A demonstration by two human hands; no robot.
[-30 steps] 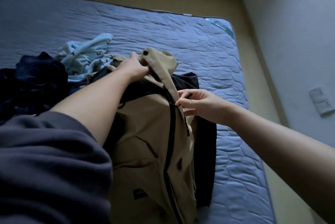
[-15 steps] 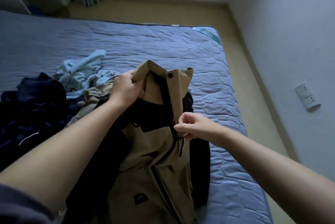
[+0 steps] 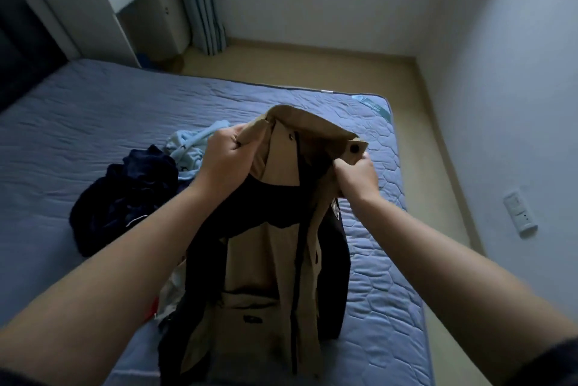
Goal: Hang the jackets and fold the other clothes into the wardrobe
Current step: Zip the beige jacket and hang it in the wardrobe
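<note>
Zipper [image 3: 296, 238] let go: right hand [image 3: 356, 177] joins left hand [image 3: 230, 154], both clenched on collar [image 3: 312, 126]; tan jacket [image 3: 259, 266] raised above bed [image 3: 93, 135], near right edge; hanger next.

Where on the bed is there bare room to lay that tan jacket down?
Widest: bare mattress left of the navy pile and beyond the light blue garment, up to the far edge. A narrow strip lies right of the tan jacket. It is crowded around that pile.
</note>
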